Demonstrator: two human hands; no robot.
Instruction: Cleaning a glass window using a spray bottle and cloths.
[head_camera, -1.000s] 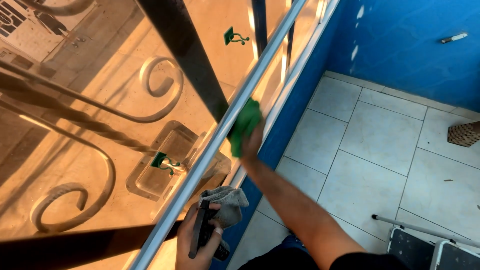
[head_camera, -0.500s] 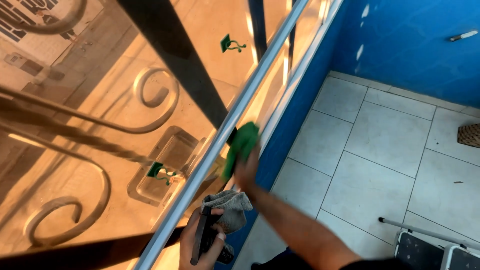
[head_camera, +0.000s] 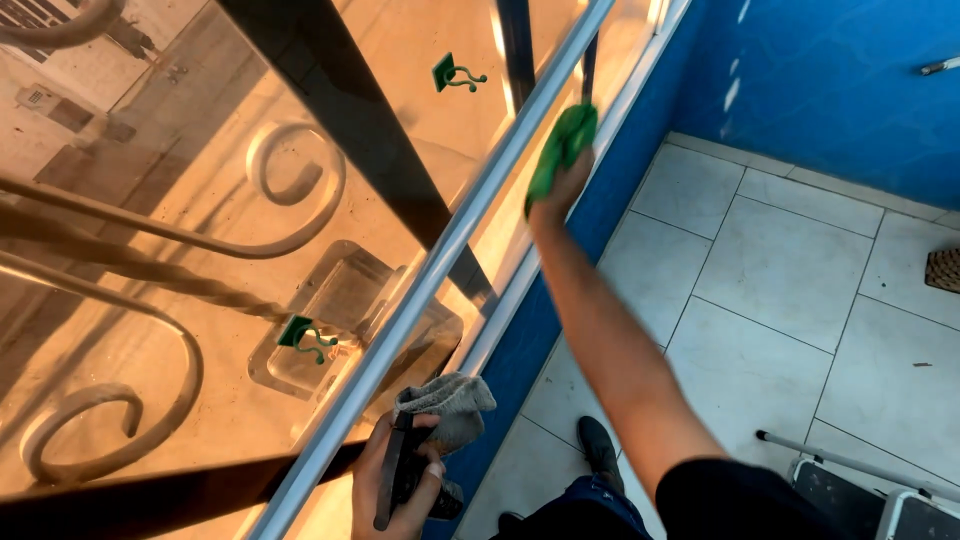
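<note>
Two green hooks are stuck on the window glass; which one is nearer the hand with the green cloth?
The upper green hook, near the top edge; the lower one sits far down by the other hand.

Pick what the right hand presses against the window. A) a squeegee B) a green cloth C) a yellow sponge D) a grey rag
B: the right hand holds a green cloth up against the window; the grey rag is in the left hand.
</note>
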